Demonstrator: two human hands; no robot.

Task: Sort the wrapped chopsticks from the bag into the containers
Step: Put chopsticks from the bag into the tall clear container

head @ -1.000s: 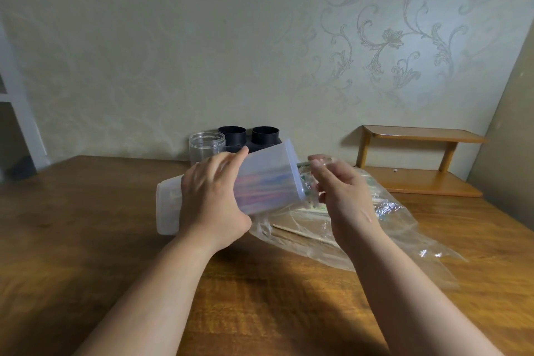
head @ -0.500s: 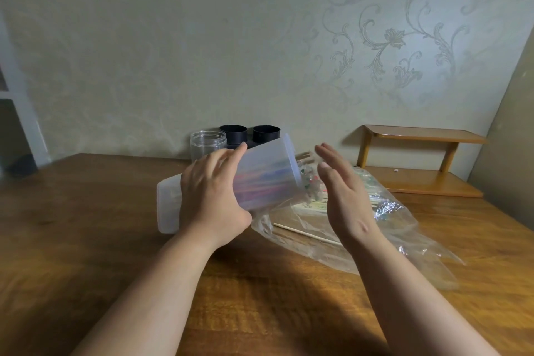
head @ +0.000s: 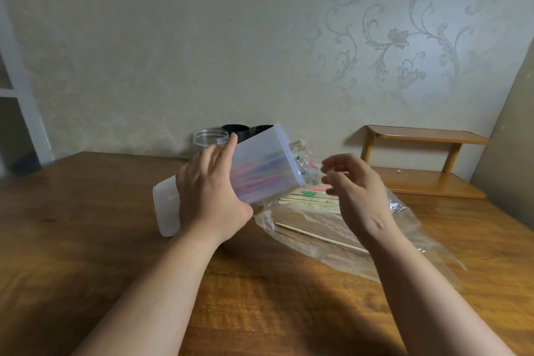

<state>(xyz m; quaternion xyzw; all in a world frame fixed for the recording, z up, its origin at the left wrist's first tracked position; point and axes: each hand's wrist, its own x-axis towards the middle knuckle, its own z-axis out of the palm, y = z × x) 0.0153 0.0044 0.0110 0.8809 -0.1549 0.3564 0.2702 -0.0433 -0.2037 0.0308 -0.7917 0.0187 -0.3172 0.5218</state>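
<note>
My left hand (head: 211,193) grips a tall frosted plastic container (head: 260,167), tilted with its open mouth up and to the right; coloured wrapped chopsticks show through its wall. My right hand (head: 354,193) hovers just right of the mouth, fingers loosely curled, holding nothing. Below it a clear plastic bag (head: 375,234) lies on the table with wrapped chopsticks (head: 312,199) and one bare wooden stick (head: 318,235) inside.
A clear jar (head: 210,139) and two black cups (head: 235,130) stand at the back by the wall. A low wooden shelf (head: 424,162) sits at the right. The brown wooden table (head: 86,225) stretches left and forward.
The container's mouth has tipped higher. My right hand has drawn back from the mouth to the right and its fingers have curled loosely.
</note>
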